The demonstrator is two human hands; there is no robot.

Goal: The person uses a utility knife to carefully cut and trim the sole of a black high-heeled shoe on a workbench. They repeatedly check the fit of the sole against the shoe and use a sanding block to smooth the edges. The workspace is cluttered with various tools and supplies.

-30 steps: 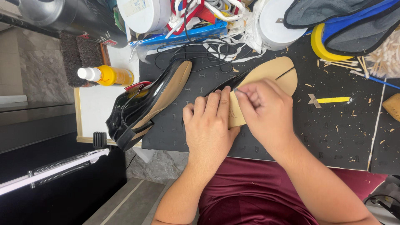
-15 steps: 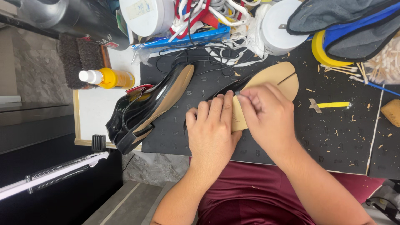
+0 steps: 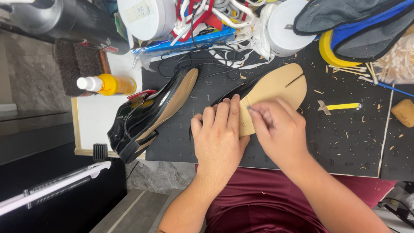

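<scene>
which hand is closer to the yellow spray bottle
Left. The left hand lies right of the yellow spray bottle, on the shoe sole; the right hand is farther right.

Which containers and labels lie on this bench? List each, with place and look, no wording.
Yellow plastic bottle with white cap: lying left of the glossy black shoe.
White round tub with pale label: top, left of centre.
White round lid: top, right of centre.
Blue flat packet: under the cords.
</scene>
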